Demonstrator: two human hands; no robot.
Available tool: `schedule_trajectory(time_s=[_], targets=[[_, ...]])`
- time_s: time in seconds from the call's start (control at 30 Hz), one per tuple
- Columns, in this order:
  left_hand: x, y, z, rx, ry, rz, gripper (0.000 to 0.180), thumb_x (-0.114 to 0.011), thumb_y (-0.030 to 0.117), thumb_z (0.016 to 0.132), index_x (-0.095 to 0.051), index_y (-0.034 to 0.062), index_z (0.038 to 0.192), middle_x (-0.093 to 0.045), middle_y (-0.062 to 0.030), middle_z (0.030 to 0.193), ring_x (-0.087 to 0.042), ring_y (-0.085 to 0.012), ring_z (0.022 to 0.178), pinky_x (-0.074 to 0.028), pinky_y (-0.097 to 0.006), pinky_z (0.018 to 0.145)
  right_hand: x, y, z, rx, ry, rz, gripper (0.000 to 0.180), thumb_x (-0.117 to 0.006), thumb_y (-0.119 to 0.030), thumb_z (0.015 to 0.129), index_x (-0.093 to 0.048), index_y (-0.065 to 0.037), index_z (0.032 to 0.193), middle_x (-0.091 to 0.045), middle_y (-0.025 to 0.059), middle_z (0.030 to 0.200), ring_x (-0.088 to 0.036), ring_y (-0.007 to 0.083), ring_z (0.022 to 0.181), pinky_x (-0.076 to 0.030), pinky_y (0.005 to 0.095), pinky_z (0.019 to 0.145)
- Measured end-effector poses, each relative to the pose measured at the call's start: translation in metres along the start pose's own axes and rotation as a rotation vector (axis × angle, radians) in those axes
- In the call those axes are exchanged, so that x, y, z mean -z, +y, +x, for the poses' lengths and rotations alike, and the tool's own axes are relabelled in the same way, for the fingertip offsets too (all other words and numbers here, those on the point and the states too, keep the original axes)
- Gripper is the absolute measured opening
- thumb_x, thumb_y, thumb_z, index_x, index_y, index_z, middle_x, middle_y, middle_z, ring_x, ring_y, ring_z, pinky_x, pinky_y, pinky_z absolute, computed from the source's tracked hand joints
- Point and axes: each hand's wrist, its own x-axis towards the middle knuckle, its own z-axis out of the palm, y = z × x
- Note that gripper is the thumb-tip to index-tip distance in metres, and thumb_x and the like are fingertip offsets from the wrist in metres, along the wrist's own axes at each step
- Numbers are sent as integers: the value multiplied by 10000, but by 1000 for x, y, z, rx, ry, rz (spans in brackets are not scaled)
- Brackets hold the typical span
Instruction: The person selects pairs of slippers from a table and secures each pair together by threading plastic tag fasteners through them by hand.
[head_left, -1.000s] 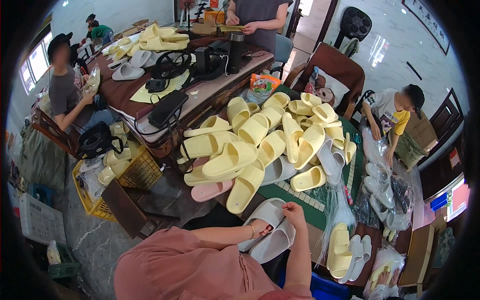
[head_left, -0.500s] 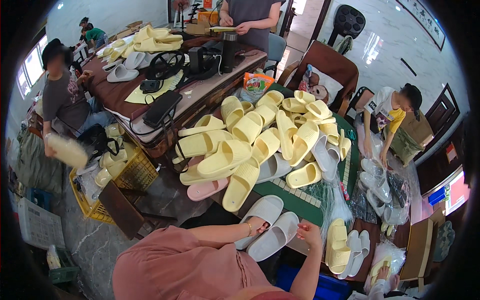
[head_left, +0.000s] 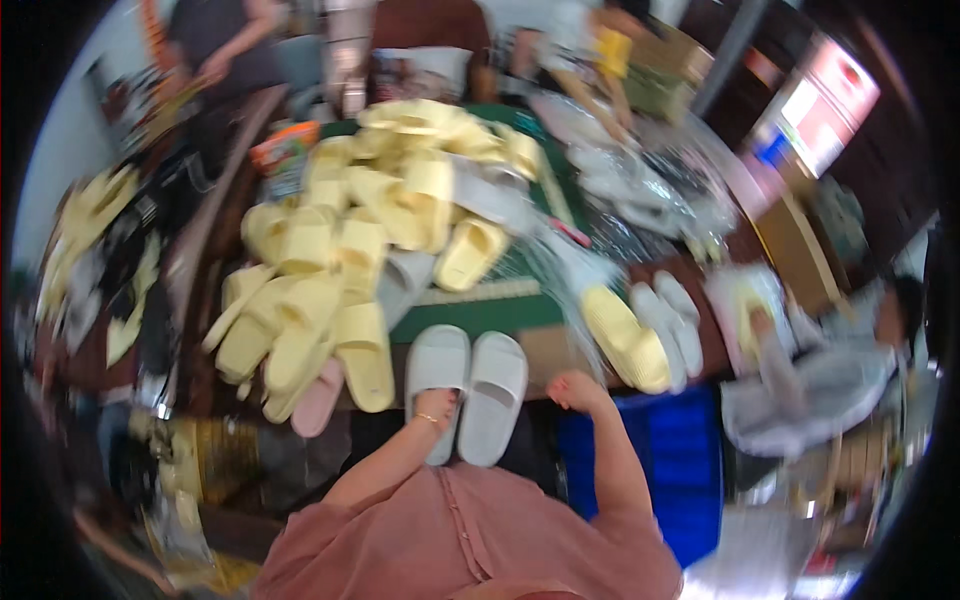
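Observation:
Two pale grey slippers stand side by side at the near table edge, in front of my body. My left hand (head_left: 436,406) is closed on the left grey slipper (head_left: 438,357), its fingers partly hidden at the foot opening. The right grey slipper (head_left: 494,400) lies just beside it. To the right of the pair, my right hand (head_left: 572,391) is curled closed, apart from the slippers; whether anything is inside it is hidden. Beyond them lies a large heap of pale yellow slippers (head_left: 362,250), with a pink slipper (head_left: 319,398) at its near edge.
Right of my right hand lie a yellow pair (head_left: 624,338) and a white pair (head_left: 665,325) of slippers, near clear plastic bags (head_left: 590,262). A blue bin (head_left: 650,460) stands below the table edge. Co-workers handle things at the far side and at the right (head_left: 810,385).
My view has swung right, blurring the picture. The grey pair now points straight away from me, with my left hand still on the left one. My right hand is farther from the pair.

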Motion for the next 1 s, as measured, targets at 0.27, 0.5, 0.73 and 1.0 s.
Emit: schedule_trajectory(time_s=[0.27,0.5,0.73,1.0], targets=[[-60,57,-108,-122,78,279,88,-605,173,773,-544,111,760,-375,55,513,-333,-56,393,-241,-220,354,1,-5,4,-225,347,-506,148,-539,-173,717,-677,-129,749,-642,136,823,-617,303,783,-488,417,692],[-90,29,-143,-113,-113,172,124,-577,192,833,-565,82,889,-568,1,759,-531,-107,634,-413,-218,572,26,-29,42,94,832,-367,100,-520,-164,790,-606,-114,794,-577,94,806,-598,285,736,-493,408,609],[-106,4,-108,-99,-274,175,204,-461,105,858,-529,78,1048,-474,23,650,-419,-68,513,-349,-212,459,-15,-77,84,217,569,-399,144,-507,-99,739,-599,-97,850,-602,131,852,-608,291,791,-496,400,666],[-123,-1,-80,-94,-114,282,127,-503,151,825,-436,118,722,-363,56,598,-280,-45,446,-229,-215,392,-26,-73,108,-1,297,-75,187,-546,-122,681,-667,-86,818,-649,130,837,-631,275,785,-504,388,680]])
